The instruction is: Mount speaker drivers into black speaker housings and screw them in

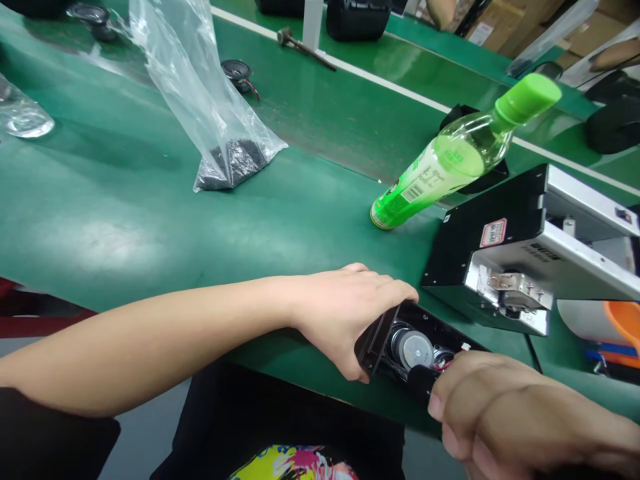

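An open black speaker housing (pixel 373 348) lies at the table's near edge, and inside it a round silver speaker magnet (pixel 416 349) and a bit of red wire show. My left hand (pixel 350 310) wraps its thumb and fingers around the left end of this housing. Over the right end, my right hand (pixel 520 413) is closed in a fist. From its fingers a black cylindrical thing (pixel 421 383) sticks out toward the housing; most of it is hidden by the hand, so its kind is unclear.
Right of the hands stands a black and silver machine (pixel 500 253), with a green-capped bottle (pixel 435 167) behind it. A clear plastic bag (pixel 225 147) holding small dark parts lies further left, near a loose speaker (pixel 237 72). A hammer-like tool (pixel 305 48) rests at the back.
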Motion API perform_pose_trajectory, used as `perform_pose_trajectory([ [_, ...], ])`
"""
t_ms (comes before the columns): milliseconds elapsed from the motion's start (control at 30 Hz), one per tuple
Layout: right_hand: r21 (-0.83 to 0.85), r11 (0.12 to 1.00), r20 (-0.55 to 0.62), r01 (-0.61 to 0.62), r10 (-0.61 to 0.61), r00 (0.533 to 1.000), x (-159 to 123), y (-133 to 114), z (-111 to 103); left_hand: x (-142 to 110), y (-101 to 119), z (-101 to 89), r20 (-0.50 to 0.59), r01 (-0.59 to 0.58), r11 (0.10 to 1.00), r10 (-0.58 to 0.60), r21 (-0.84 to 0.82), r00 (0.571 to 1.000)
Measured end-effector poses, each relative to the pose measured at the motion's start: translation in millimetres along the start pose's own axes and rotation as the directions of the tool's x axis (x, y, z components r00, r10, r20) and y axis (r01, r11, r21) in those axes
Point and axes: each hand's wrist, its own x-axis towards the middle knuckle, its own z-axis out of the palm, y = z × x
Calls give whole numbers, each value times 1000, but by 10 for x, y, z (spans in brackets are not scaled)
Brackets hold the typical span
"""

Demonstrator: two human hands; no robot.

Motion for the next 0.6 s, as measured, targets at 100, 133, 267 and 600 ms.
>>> perform_pose_trajectory([
  [100,-61,998,-19,34,-35,999,24,-87,61,-3,10,4,1,-13,1000,13,14,1000],
  [133,-81,996,1,36,-36,999,37,-125,91,-4,12,6,0,-15,1000,15,18,1000],
  [267,-69,994,34,80,-78,996,107,-271,251,-7,18,18,1,-1,1000,1,19,1000],
  [600,48,999,-111,25,-19,994,357,-527,688,-18,16,-2,2,-6,1000,6,-1,1000],
])
